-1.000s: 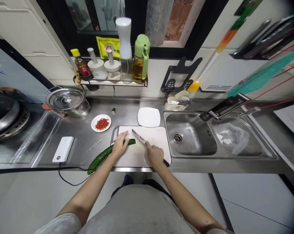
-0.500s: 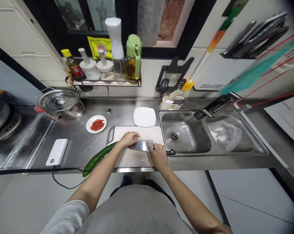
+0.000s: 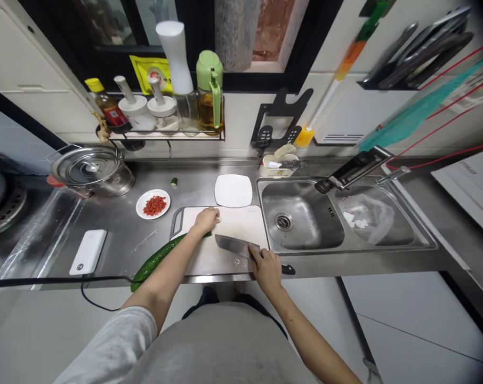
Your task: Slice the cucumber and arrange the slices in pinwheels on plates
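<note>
A long green cucumber (image 3: 155, 260) lies slantwise with its right end on the white cutting board (image 3: 241, 221). My left hand (image 3: 205, 219) is closed over that end, with a small pale piece at its fingertips. My right hand (image 3: 266, 266) grips the handle of a cleaver (image 3: 236, 246), whose broad blade lies nearly flat over the board's near part, a little to the right of and below the left hand.
A small plate of red bits (image 3: 153, 205) and a white square plate (image 3: 233, 190) sit behind the board. A lidded pot (image 3: 88, 169) stands at the left, a white power bank (image 3: 88, 252) near the front edge, the sink (image 3: 303, 221) to the right. A cucumber stub (image 3: 174, 182) lies by the rack.
The cleaver went from edge-down beside the cucumber to lying flat, then drew back toward the board's near edge. My left hand moved slightly up the board. The view shifted right.
</note>
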Demonstrator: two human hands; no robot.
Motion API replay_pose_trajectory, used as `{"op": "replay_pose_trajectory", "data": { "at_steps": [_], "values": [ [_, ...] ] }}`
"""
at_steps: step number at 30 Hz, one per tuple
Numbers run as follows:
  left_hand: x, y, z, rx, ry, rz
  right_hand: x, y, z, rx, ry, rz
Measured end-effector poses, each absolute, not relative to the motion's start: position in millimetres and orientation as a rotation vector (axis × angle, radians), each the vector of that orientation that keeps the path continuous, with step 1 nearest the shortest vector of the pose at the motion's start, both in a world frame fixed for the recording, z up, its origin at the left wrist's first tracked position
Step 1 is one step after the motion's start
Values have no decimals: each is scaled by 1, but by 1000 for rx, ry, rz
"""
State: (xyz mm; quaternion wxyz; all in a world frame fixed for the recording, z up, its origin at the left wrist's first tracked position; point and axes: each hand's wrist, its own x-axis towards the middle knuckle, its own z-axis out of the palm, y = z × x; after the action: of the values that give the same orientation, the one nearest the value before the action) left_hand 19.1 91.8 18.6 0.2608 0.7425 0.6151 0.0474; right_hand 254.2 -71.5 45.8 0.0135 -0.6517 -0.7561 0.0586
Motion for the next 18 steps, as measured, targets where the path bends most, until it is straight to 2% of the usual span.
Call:
{"op": "replay_pose_trajectory", "data": {
  "at_steps": [6, 8, 12, 18],
  "values": [
    [-7, 53, 11, 1954, 1818, 632, 228, -60, 55, -2246, -2181, 741],
    [-19, 32, 7, 2011, 1805, 699, 213, -53, 60, -2281, -2184, 850],
    [-33, 2, 0, 2176, 1639, 664, 184, -39, 69, -2185, -2232, 932],
    [-35, -2, -5, 2314, 1610, 669, 152, -33, 71, -2109, -2313, 961]
  ]
}}
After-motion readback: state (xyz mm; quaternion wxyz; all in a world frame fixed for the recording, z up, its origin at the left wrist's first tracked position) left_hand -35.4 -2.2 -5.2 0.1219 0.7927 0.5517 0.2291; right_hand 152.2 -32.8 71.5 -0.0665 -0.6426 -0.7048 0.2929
